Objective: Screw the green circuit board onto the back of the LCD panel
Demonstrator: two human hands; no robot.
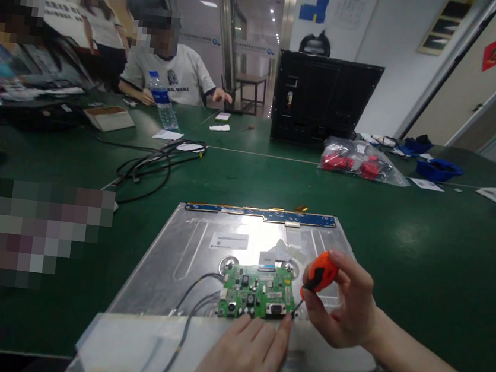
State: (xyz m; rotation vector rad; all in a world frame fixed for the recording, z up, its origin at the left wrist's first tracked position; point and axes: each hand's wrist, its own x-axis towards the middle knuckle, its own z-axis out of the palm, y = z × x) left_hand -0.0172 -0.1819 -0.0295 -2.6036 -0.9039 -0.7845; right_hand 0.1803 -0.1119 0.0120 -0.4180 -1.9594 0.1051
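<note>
My right hand [342,304] grips a short orange-and-black screwdriver [323,272] between thumb and fingers. Its thin shaft slants down to the lower right corner of a green circuit board [258,291]. Along the board's near edge lies my left hand [247,353], fingers stretched forward, with the index fingertip close to the screwdriver's tip. The board sits on the metal back of a flat display panel [195,252]. Dark cables [189,328] and a flat ribbon cable [267,260] run to the board. The screw under the tip is too small to make out.
Along the panel's far edge runs a narrow blue circuit strip [262,214]. Coiled black cables [157,158] lie left on the green table [412,240]. Farther back are a water bottle [163,102], a black monitor housing [325,99] and a plastic bag [362,160]. People are across the table.
</note>
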